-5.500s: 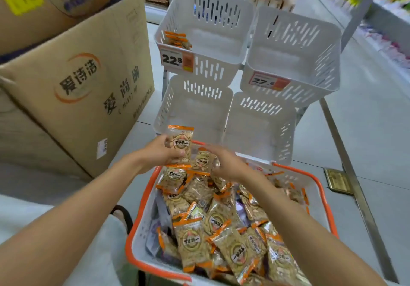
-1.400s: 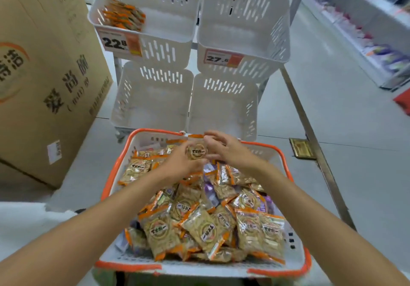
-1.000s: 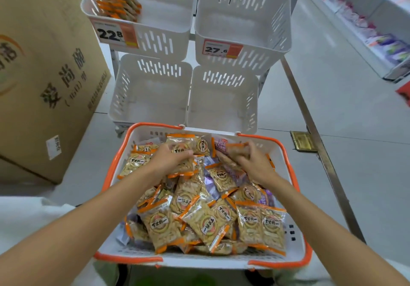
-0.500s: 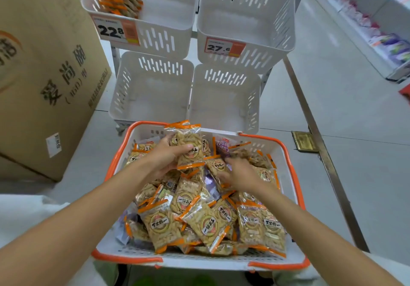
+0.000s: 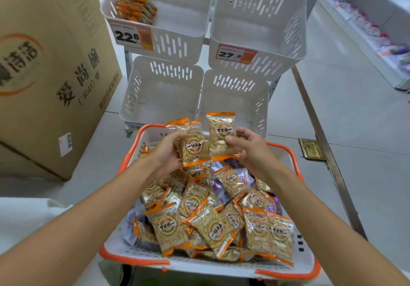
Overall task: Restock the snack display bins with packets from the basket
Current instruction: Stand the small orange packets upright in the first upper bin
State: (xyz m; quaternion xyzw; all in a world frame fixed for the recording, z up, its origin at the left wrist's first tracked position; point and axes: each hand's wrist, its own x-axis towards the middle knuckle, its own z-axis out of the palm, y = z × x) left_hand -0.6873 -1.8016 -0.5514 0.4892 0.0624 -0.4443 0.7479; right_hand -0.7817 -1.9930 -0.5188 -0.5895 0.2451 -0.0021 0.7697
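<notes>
A white basket with an orange rim (image 5: 288,274) holds several clear snack packets with orange ends (image 5: 213,221). Above its far end my left hand (image 5: 165,154) grips a small stack of packets (image 5: 192,143). My right hand (image 5: 248,148) pinches one upright packet (image 5: 220,133) right beside that stack. Beyond the basket stand white display bins: the upper left bin (image 5: 177,39), tagged 22.8, has a few packets (image 5: 135,8) in its left corner. The upper right bin (image 5: 266,26), the lower left bin (image 5: 159,94) and the lower right bin (image 5: 235,99) show bare bottoms.
A large cardboard box (image 5: 51,68) stands on the floor at the left, close to the bins. A metal floor rail (image 5: 321,134) runs along the right of the basket. Store shelves with goods (image 5: 377,26) line the far right across an aisle.
Half a second ago my right hand was down among the packets; now it has lifted one up beside the stack in my left hand, which has also risen.
</notes>
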